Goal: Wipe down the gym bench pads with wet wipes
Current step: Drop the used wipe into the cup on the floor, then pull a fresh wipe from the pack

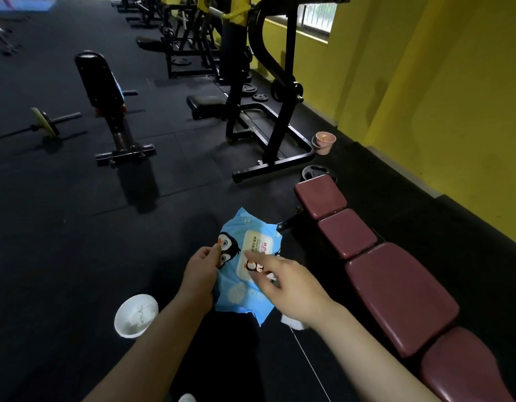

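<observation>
Left hand (201, 272) is gripping the soft light-blue wet-wipe pack with the penguin print (245, 265) by its left edge, thumb on top and fingers wrapped underneath, holding it up over the dark rubber gym floor (77, 227). Right hand (288, 288) is hovering over the pack's white lid flap (255, 250) with the fingers (258, 261) extended and loosely spread — fingertips are touching or just above the flap, cannot tell which, and it is not clenching anything I can see; something white is showing just below that palm, too hidden to identify. Padded maroon vinyl bench (396, 291) is sitting just right of the hands, its segmented pads running from the lower right corner up toward the yellow wall (454, 97) — neither hand is touching it. A white round bowl-shaped container (135, 314) is resting on the floor just left of the left forearm. Farther back, a black upright padded bench (101, 82) is standing on its steel base, a black steel rack frame (268, 111) is sitting near the wall, and a small pink bucket (324, 142) is standing beside the rack's foot. A barbell with a yellow plate (45, 123) is lying on the floor at far left.
</observation>
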Available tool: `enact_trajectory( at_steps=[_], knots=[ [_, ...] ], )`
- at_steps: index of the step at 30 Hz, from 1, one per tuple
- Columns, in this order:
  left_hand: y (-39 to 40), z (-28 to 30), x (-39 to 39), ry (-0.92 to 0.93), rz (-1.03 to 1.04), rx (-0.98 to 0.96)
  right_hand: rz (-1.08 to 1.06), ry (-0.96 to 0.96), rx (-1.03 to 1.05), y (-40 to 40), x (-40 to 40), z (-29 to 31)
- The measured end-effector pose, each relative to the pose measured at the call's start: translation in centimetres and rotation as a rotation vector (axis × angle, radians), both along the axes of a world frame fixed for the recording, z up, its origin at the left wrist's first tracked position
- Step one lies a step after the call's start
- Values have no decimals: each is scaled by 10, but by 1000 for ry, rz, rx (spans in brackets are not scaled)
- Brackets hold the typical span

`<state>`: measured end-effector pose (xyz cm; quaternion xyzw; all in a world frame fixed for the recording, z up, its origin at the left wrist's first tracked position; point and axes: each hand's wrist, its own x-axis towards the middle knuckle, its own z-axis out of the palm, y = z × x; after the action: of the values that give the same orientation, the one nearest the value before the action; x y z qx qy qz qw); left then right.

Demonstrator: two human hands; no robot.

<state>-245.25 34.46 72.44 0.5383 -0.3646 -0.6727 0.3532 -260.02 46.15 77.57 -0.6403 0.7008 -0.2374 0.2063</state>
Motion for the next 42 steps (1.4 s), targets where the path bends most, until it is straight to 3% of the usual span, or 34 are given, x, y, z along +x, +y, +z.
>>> enact_trajectory(
  at_steps=[3, 7, 9, 15, 18, 21, 27, 30, 35, 37, 40, 42],
  knots=[
    [-9, -23, 5, -205, -47, -77, -84, -299, 40, -2, -6, -11],
    [-17, -51, 24, -696, -276, -152, -284, -439, 46, -4, -14, -24],
    [-14, -55, 27, -786, -351, -227, -353, -504, 71, -6, -17, -29],
    [23, -14, -4, -355, -713, -378, -425, -762, 28, -9, -25, -22],
    [36, -2, -15, -325, -829, -466, -434, -978, 2, -11, -28, -15],
    [37, 5, -17, -388, -749, -557, -413, -1073, -28, -10, -34, -9],
    [24, 24, -11, -156, -554, -414, -310, -864, 119, 10, -53, -12],
    [18, 29, -8, -177, -527, -399, -299, -809, 165, 17, -60, -17],
    [16, 27, -12, -335, -497, -469, -396, -926, 39, 22, -58, -22],
    [19, 27, -17, -305, -464, -308, -456, -978, 17, 23, -55, -26],
    [25, 22, -20, 16, -525, 123, -538, -1048, -18, 24, -55, -32],
    [29, 16, -20, 99, -575, 165, -532, -1103, -18, 25, -56, -35]
  ],
)
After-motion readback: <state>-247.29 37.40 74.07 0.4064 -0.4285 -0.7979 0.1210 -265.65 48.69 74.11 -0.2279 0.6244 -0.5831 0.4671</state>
